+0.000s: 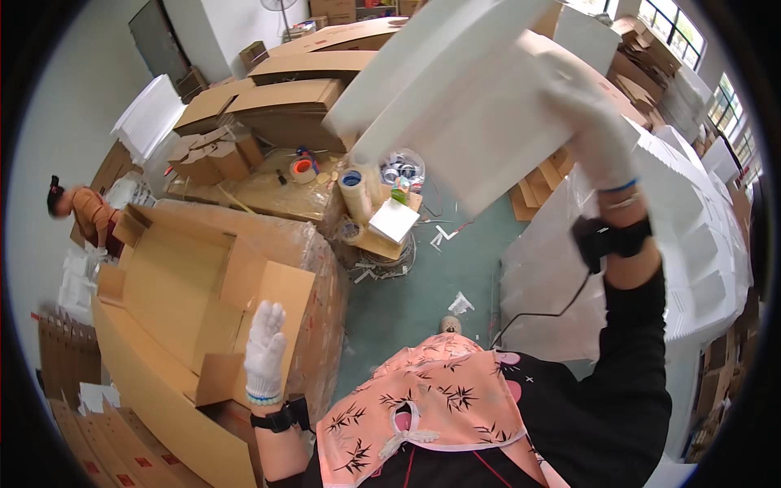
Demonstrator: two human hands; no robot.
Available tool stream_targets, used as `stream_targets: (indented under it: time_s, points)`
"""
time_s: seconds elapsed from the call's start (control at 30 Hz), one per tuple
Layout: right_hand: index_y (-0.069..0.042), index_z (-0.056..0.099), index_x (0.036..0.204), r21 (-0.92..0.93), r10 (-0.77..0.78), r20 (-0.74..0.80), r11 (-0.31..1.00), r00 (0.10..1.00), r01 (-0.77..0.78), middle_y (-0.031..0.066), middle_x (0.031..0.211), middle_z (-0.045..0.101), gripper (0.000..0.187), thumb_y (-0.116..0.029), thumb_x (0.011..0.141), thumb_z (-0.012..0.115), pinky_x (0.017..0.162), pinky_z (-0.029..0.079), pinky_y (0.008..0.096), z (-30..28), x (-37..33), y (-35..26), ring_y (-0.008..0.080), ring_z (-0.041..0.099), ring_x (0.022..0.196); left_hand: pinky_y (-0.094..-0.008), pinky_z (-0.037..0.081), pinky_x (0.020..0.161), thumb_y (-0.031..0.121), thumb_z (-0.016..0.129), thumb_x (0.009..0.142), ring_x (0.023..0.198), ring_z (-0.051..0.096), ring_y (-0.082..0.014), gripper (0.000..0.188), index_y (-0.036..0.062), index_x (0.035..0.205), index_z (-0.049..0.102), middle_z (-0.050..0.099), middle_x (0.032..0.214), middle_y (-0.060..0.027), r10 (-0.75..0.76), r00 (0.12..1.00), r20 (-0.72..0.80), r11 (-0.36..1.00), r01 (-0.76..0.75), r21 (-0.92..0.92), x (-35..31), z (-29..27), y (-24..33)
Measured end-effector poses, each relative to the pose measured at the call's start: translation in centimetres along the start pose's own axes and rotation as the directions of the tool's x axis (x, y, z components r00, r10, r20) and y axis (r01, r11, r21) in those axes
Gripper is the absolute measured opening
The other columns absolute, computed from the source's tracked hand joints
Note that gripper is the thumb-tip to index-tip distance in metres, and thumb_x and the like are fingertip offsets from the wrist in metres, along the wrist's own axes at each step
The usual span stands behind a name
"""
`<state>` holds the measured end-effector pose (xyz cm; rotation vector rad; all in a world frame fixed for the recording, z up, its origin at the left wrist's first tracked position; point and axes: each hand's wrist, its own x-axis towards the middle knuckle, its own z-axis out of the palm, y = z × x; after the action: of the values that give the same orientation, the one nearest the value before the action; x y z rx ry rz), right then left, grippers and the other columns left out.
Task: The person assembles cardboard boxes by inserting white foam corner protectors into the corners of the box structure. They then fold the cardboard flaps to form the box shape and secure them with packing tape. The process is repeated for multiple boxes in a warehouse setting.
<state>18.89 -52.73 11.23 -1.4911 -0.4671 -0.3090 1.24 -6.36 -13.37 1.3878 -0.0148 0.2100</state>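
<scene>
Right hand grips the white board up top, long side slanting toward upper right! Left hand, open, sits well apart, lower left.

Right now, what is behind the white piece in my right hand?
Left of the white piece, stacked cardboard shows; below it, green floor. What it covers directly cannot be seen.

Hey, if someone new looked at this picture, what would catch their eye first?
Probably the large, flat-sided white piece, blurred at upper centre, with the white-gloved right hand holding its right side. Next, the open brown cardboard box at left, with the white-gloved left hand open near its right side, then the peach cloth with dark leaf prints at bottom centre.
</scene>
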Motion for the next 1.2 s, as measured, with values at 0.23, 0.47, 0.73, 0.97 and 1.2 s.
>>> stream_targets:
  time_s: [0.23, 0.47, 0.73, 0.97, 1.2]
  points:
    - [0.003, 0.056, 0.130, -0.046, 0.396, 0.547, 0.894, 0.737, -0.446, 0.0112, 0.119, 0.064, 0.052, -0.019, 0.085, 0.071, 0.096, 0.046, 0.0306, 26.6, -6.6, 12.6, 0.0187, 0.059, 0.112, -0.0437, 0.044, 0.103, 0.027, 0.073, 0.088, 0.126, 0.052, -0.0306, 0.067, 0.0014, 0.143, 0.043, 0.048, 0.142, -0.0170, 0.386, 0.918, -0.085, 0.660, -0.211, 0.721, -1.7, -4.0, 2.2]
    - [0.000, 0.060, 0.125, -0.231, 0.425, 0.836, 0.847, 0.348, -0.478, 0.0107, 0.098, 0.067, 0.060, -0.052, 0.099, 0.049, 0.076, 0.054, 0.0300, 36.0, -1.6, 14.9, 0.0187, 0.067, 0.088, -0.0419, 0.051, 0.095, 0.020, 0.061, 0.096, 0.116, 0.061, -0.0305, 0.042, 0.0017, 0.132, 0.049, 0.060, 0.130, -0.0180, 0.184, 0.874, -0.449, 0.897, -0.336, -0.288, -4.9, -5.8, 7.6]
    - [0.003, 0.063, 0.118, -0.204, 0.221, 0.971, 0.561, -0.093, -0.802, 0.0122, 0.105, 0.070, 0.052, -0.043, 0.097, 0.061, 0.081, 0.057, 0.0326, 50.2, 3.2, 18.0, 0.0196, 0.070, 0.088, -0.0394, 0.055, 0.081, 0.024, 0.089, 0.064, 0.094, 0.069, -0.0320, 0.075, 0.0066, 0.127, 0.052, 0.067, 0.110, -0.0148, 0.653, 0.737, -0.173, 0.055, 0.182, 0.982, -3.6, -13.5, 11.9]
    - [0.006, 0.057, 0.128, -0.253, 0.021, 0.961, 0.476, -0.276, -0.842, 0.0154, 0.119, 0.067, 0.050, -0.025, 0.090, 0.067, 0.092, 0.052, 0.0323, 58.7, 6.7, 21.5, 0.0213, 0.066, 0.105, -0.0438, 0.053, 0.085, 0.032, 0.086, 0.067, 0.101, 0.065, -0.0360, 0.076, 0.0066, 0.129, 0.050, 0.061, 0.123, -0.0181, 0.645, 0.708, -0.288, -0.064, 0.426, 0.903, -0.5, -14.2, 12.7]
    - [-0.012, 0.044, 0.144, -0.024, -0.025, 0.995, 0.873, 0.093, 0.488, 0.0194, 0.110, 0.068, 0.064, -0.021, 0.084, 0.064, 0.082, 0.054, 0.0388, 67.6, 7.2, 25.6, 0.0328, 0.069, 0.096, -0.0410, 0.047, 0.101, 0.018, 0.079, 0.077, 0.121, 0.058, -0.0346, 0.082, -0.0025, 0.144, 0.038, 0.047, 0.144, -0.0224, 0.425, 0.391, -0.817, 0.239, 0.822, 0.517, -5.3, -13.8, 10.4]
